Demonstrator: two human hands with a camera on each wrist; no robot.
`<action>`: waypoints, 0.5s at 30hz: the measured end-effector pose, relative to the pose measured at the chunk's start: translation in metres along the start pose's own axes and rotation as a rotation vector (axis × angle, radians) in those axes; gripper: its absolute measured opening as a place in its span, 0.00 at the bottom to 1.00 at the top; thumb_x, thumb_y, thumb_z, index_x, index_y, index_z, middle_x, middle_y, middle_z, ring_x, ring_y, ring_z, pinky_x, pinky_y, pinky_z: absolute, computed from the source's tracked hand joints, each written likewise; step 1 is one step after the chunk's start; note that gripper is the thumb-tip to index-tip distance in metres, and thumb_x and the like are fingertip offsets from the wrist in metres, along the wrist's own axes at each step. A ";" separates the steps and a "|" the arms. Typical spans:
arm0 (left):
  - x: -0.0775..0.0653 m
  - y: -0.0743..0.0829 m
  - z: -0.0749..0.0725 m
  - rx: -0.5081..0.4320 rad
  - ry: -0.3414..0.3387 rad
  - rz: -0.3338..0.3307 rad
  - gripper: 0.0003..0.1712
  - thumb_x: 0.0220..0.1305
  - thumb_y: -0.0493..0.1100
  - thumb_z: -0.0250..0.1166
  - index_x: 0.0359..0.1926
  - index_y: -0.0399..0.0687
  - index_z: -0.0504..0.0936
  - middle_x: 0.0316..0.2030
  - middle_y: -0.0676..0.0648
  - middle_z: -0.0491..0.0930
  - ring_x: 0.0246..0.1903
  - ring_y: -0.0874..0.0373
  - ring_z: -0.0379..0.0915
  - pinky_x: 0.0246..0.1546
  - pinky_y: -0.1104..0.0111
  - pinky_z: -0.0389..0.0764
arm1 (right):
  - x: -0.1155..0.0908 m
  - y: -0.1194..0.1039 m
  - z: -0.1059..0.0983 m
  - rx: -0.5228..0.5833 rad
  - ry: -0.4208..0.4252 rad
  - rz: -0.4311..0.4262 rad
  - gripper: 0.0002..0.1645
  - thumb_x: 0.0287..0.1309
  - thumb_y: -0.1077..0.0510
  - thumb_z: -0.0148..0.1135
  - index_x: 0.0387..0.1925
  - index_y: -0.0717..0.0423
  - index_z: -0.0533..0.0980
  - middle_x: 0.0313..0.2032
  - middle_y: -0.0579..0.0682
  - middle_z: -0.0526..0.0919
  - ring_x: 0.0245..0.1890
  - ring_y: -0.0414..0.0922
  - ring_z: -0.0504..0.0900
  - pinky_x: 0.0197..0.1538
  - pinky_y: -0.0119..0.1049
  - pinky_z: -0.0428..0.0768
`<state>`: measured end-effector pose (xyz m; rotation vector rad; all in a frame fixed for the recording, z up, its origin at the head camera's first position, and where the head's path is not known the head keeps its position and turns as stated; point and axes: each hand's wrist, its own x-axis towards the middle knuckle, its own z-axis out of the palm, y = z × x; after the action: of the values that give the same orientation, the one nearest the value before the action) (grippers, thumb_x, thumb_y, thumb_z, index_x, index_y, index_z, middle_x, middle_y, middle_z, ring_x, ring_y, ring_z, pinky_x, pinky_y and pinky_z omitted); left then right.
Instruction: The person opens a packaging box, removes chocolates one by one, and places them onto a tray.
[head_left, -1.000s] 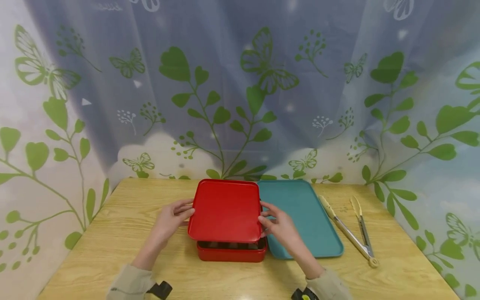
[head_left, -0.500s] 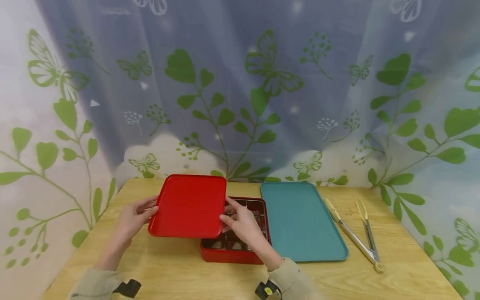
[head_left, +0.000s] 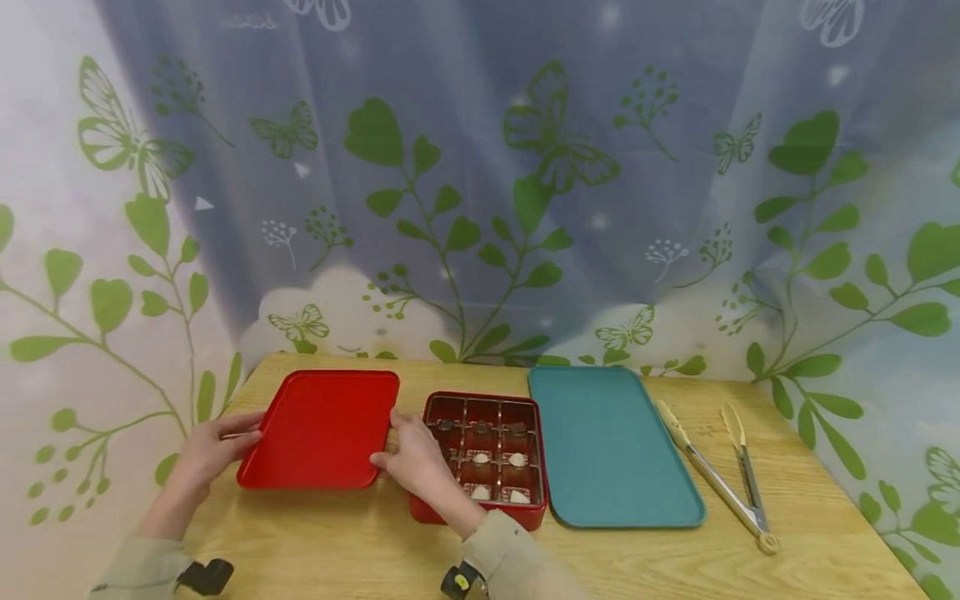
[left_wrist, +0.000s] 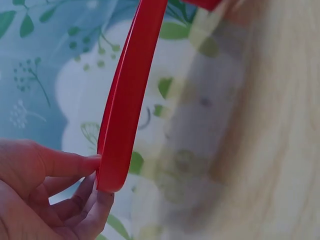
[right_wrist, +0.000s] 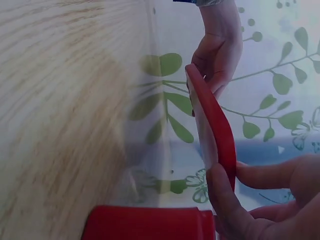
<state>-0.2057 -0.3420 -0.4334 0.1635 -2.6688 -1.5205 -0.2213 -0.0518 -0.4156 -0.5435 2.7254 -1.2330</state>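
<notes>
Between my two hands is a square red lid (head_left: 322, 429), held over the table left of the red box. My left hand (head_left: 206, 458) pinches its left edge, thumb on one face and fingers on the other, as the left wrist view shows. On the opposite edge my right hand (head_left: 420, 458) pinches it the same way; the right wrist view shows thumb and fingers (right_wrist: 222, 200) on either side of the rim. The uncovered red box (head_left: 543, 500) has a clear divided insert with dark pieces in the back compartments and pale ones nearer. My right forearm covers its front left corner.
A teal tray (head_left: 618, 450) lies just right of the box. Beside it on the wooden table (head_left: 337, 550) are metal tongs (head_left: 723, 483) with cream tips, spread apart. A patterned curtain (head_left: 480, 208) rises right behind the table's back edge.
Both hands have carried the lid off the box, leftward and then lower toward the table. The box's compartments have come into view. Tray and tongs have stayed put.
</notes>
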 end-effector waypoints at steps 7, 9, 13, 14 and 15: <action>0.004 -0.026 -0.002 -0.039 -0.003 -0.063 0.26 0.62 0.35 0.57 0.59 0.25 0.66 0.49 0.29 0.75 0.30 0.71 0.78 0.34 0.72 0.81 | 0.004 -0.005 0.023 -0.192 -0.061 0.012 0.45 0.48 0.52 0.69 0.66 0.59 0.60 0.63 0.51 0.66 0.61 0.46 0.67 0.56 0.38 0.72; 0.005 -0.031 -0.002 -0.027 -0.003 -0.070 0.26 0.61 0.34 0.58 0.59 0.25 0.66 0.49 0.29 0.75 0.30 0.72 0.77 0.33 0.73 0.80 | 0.005 -0.008 0.028 -0.238 -0.071 0.018 0.45 0.49 0.52 0.69 0.66 0.60 0.60 0.63 0.51 0.66 0.58 0.45 0.70 0.53 0.36 0.74; 0.008 -0.040 -0.004 0.060 0.013 -0.058 0.25 0.60 0.36 0.60 0.57 0.26 0.70 0.47 0.30 0.77 0.30 0.75 0.73 0.32 0.77 0.78 | 0.009 -0.011 0.038 -0.381 -0.098 0.006 0.45 0.49 0.50 0.69 0.65 0.61 0.61 0.56 0.50 0.74 0.40 0.38 0.76 0.37 0.27 0.75; 0.008 -0.042 -0.005 0.087 0.017 -0.053 0.25 0.60 0.37 0.61 0.56 0.27 0.71 0.47 0.31 0.77 0.31 0.74 0.73 0.32 0.77 0.77 | 0.010 -0.010 0.040 -0.420 -0.106 -0.005 0.44 0.49 0.50 0.69 0.64 0.62 0.62 0.55 0.50 0.75 0.33 0.37 0.75 0.32 0.25 0.73; 0.008 -0.043 -0.005 0.122 0.020 -0.046 0.25 0.59 0.38 0.61 0.55 0.28 0.72 0.46 0.31 0.78 0.33 0.71 0.74 0.34 0.75 0.77 | 0.010 -0.010 0.042 -0.458 -0.110 -0.014 0.43 0.48 0.50 0.69 0.63 0.63 0.64 0.54 0.51 0.76 0.30 0.36 0.75 0.31 0.24 0.72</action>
<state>-0.2106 -0.3689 -0.4674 0.2466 -2.7612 -1.3608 -0.2185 -0.0912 -0.4358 -0.6485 2.9105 -0.5502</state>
